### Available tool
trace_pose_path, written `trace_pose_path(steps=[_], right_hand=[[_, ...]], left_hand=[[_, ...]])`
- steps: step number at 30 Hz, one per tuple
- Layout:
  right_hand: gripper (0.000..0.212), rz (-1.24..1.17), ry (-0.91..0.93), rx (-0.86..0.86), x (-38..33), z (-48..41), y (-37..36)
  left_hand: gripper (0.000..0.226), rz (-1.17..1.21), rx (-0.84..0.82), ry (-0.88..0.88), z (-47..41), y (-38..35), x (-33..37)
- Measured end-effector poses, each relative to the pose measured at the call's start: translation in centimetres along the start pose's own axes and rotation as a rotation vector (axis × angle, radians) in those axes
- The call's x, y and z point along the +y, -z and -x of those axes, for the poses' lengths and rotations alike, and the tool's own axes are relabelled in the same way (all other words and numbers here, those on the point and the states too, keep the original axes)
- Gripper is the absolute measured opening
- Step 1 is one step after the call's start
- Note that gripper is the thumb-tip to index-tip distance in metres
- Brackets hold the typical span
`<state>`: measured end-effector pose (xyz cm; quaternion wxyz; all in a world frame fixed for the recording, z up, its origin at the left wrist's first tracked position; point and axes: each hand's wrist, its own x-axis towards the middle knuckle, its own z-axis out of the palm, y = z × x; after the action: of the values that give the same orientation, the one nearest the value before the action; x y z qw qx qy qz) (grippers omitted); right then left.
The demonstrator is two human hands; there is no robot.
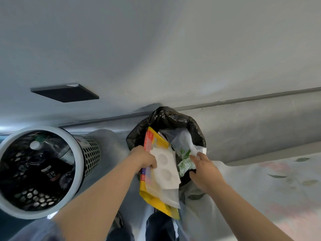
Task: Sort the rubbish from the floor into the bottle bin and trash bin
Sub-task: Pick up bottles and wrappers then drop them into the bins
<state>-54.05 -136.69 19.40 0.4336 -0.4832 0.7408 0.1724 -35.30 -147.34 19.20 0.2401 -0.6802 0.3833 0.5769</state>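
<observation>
Over the trash bin (pixel 166 117): both my hands meet at its black-lined mouth, close to the wall.
Left hand (pixel 144 158): fingers curled round the edge of the yellow packet (pixel 161 205) and the white card (pixel 166 167) lying on it. Their far ends reach over the bin mouth, and the near ends stay outside.
Right hand (pixel 206 171): forefinger stretched out, its tip touching the green-printed wrapper (pixel 185 164) inside the bin. The thumb is spread apart; the other fingers I cannot tell.
Bottle bin (pixel 90 152): left of the trash bin, perforated black wall, white rim, bottles (pixel 40 146) inside.
</observation>
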Motion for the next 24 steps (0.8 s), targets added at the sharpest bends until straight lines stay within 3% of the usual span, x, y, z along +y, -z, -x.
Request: trace_pose_path(steps=[4, 7, 11, 15, 17, 18, 21, 24], right_hand=[[0.058, -0.001, 0.004, -0.007, 0.2, -0.1, -0.1], [0.058, -0.001, 0.006, -0.012, 0.3, -0.1, -0.1], [0.058, -0.016, -0.003, -0.007, 0.1, -0.1, -0.1], [0.056, -0.016, -0.011, -0.014, 0.1, 0.0, -0.1], [0.053, -0.020, -0.014, -0.013, 0.1, -0.1, -0.1], [0.052, -0.023, -0.015, -0.012, 0.1, -0.1, -0.1], [0.053, -0.042, -0.012, -0.004, 0.2, -0.1, -0.2], [0.055, -0.056, -0.008, -0.005, 0.3, 0.1, -0.2]], left_hand=[[0.059, -0.032, 0.016, 0.107, -0.3, -0.1, 0.3], [0.063, -0.060, 0.168, 0.098, -0.8, -0.2, 0.6], [0.035, -0.387, 0.351, -0.147, -0.5, -0.9, 0.2], [0.023, -0.607, 0.251, -0.181, -0.9, -0.9, 0.2], [0.025, -0.527, 0.215, -0.157, -1.0, -0.8, 0.6], [0.040, -0.383, 0.209, -0.127, -0.9, -0.6, 0.7], [0.089, 0.279, 0.090, 0.016, -1.4, -0.1, 0.9], [0.082, 0.313, 0.012, 0.054, -0.2, 0.0, 1.0]])
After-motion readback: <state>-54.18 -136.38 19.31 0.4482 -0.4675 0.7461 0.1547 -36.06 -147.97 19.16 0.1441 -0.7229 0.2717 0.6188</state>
